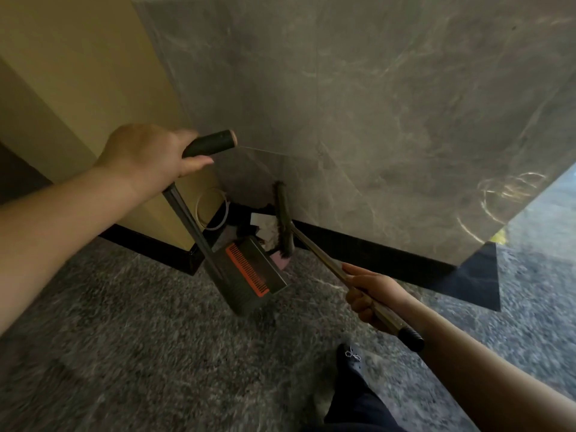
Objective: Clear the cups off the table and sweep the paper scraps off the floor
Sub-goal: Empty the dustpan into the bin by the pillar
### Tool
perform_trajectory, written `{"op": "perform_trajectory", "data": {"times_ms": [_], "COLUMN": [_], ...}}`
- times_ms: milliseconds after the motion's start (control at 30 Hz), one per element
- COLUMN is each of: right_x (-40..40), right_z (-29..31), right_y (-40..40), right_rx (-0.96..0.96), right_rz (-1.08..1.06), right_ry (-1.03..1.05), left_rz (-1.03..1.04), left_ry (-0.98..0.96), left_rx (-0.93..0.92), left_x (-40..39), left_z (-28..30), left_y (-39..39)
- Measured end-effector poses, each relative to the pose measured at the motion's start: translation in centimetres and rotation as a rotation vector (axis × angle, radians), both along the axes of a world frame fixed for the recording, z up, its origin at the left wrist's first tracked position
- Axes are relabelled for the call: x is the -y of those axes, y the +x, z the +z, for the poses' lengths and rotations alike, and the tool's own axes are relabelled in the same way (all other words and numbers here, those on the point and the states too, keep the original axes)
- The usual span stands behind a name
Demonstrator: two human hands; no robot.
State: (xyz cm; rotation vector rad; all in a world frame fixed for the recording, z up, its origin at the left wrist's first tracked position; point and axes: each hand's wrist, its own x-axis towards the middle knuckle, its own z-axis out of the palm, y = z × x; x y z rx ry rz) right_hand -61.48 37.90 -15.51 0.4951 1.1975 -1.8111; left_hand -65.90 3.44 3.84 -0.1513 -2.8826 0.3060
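Observation:
My left hand (pixel 146 155) grips the dark top grip of a long-handled dustpan (pixel 252 272), a grey pan with an orange comb strip, tipped on the speckled floor in a wall corner. My right hand (pixel 372 293) holds the metal handle of a broom (pixel 285 221), whose dark brush head stands just behind the pan against the wall. Pale paper scraps (pixel 266 227) lie between the brush and the pan mouth, partly hidden. No cups are in view.
A grey marble wall (pixel 374 104) meets a yellow wall (pixel 78 73) at the corner, with a black skirting (pixel 374 251) along the floor. A white cable loop (pixel 212 212) hangs in the corner. My dark shoe (pixel 352 366) is at the lower right.

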Motion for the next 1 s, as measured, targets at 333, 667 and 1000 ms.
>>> {"op": "perform_trajectory", "data": {"times_ms": [333, 667, 1000], "right_x": [-5.2, -12.3, -18.7], "right_z": [-1.0, -2.4, -4.0], "right_y": [4.7, 2.5, -2.0], "right_rx": [0.026, 0.105, 0.25], "right_rz": [-0.076, -0.154, -0.345], "right_ry": [0.048, 0.097, 0.018], "left_rz": [0.042, -0.015, 0.009], "left_ry": [0.087, 0.262, 0.338], "left_rx": [0.024, 0.073, 0.093], "left_x": [-4.4, -14.4, -21.9], "left_z": [-2.5, -10.4, -16.6], "left_y": [4.9, 2.2, -3.0]}}
